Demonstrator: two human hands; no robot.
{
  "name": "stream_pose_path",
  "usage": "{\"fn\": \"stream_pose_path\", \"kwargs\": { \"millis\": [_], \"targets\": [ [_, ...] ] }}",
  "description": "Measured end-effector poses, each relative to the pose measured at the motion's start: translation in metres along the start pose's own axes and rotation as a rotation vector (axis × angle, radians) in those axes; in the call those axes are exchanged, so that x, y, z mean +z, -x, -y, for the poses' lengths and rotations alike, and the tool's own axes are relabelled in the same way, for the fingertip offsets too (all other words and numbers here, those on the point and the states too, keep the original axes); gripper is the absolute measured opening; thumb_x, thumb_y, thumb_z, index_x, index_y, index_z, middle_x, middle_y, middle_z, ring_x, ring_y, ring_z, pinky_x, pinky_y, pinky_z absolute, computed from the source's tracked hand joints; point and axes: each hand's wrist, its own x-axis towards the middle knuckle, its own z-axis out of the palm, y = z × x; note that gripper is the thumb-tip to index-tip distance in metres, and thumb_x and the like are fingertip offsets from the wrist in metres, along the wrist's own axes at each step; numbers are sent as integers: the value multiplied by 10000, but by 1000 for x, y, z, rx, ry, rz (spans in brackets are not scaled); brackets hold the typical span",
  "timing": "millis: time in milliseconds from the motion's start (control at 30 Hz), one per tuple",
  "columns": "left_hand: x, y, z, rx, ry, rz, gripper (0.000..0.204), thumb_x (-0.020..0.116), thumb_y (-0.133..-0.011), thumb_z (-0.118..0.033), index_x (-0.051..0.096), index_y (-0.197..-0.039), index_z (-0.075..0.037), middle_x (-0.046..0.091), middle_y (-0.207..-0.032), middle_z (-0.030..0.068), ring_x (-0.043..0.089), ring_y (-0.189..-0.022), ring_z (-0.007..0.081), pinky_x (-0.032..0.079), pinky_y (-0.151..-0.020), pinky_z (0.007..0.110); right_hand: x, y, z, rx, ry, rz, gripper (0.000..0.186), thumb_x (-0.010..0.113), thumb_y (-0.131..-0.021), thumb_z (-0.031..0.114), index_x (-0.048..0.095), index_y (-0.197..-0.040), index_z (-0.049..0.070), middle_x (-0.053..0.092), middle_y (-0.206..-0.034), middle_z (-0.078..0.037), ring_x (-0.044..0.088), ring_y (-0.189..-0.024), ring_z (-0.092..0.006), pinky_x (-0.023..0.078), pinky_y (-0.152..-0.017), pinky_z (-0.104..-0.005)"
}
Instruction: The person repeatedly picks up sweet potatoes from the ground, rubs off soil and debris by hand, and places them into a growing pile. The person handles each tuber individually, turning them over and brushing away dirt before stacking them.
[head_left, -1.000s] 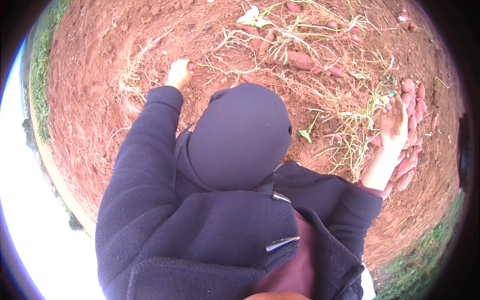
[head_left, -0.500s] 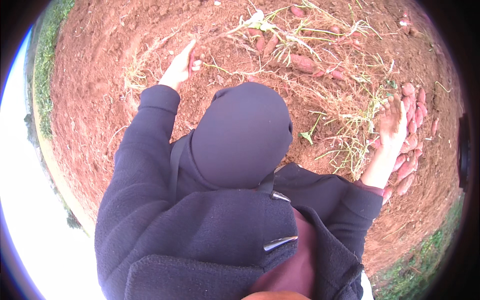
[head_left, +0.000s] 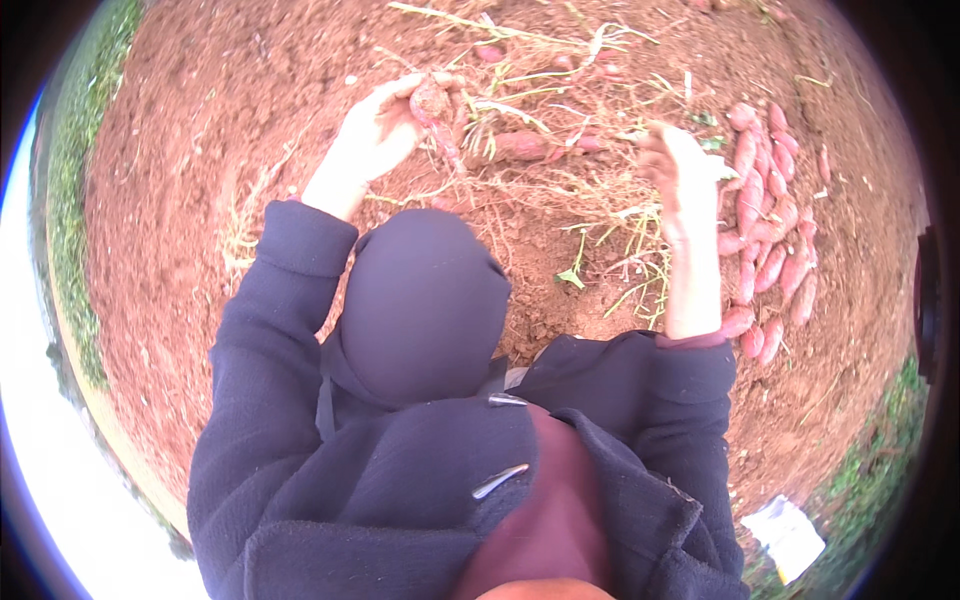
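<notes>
My left hand (head_left: 372,140) is closed around a reddish sweet potato (head_left: 434,112), its narrow end pointing down toward me. Thin roots and dry vine stems (head_left: 545,98) lie just beyond and to the right of it. My right hand (head_left: 686,180) is over the vines, left of the heap, its fingers loosely bent and apart with nothing visible in them. Another sweet potato (head_left: 522,146) lies on the soil between my two hands. Beside my right hand spreads a heap of harvested sweet potatoes (head_left: 766,215).
Red-brown loose soil (head_left: 200,150) surrounds me. A tangle of pale stems (head_left: 650,270) lies left of my right forearm. Grass (head_left: 85,130) borders the left side, and a white sheet or bag (head_left: 785,538) rests by the grass at lower right.
My left hand has closed on a sweet potato, lifting it from among the roots. My right hand has swung left, away from the heap to the vines. The view has shifted right.
</notes>
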Motion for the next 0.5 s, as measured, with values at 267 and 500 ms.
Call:
{"fn": "stream_pose_path", "kwargs": {
  "millis": [267, 500],
  "targets": [
    [122, -43, 6, -152, -209, 272, 311, 466, -969, -212, 556, -1179, -2, 602, -1167, 111, 576, -1046, 194, 441, -944, 372, 61, 28, 20, -3, 76, 330, 396, 473, -979, 340, 580, -1168, 9, 653, -993, -112, 619, -830, -159, 492, -747, -287],
    [147, -41, 14, -165, -711, 160, 612, 537, -935, -402, 454, -1337, 52, 600, -1188, 172, 588, -1055, 265, 452, -946, 362, 48, 32, 24, 188, 65, 345, 251, 519, -952, 260, 584, -925, 18, 642, -795, -49, 581, -674, -92, 430, -563, -246]
  ]
}}
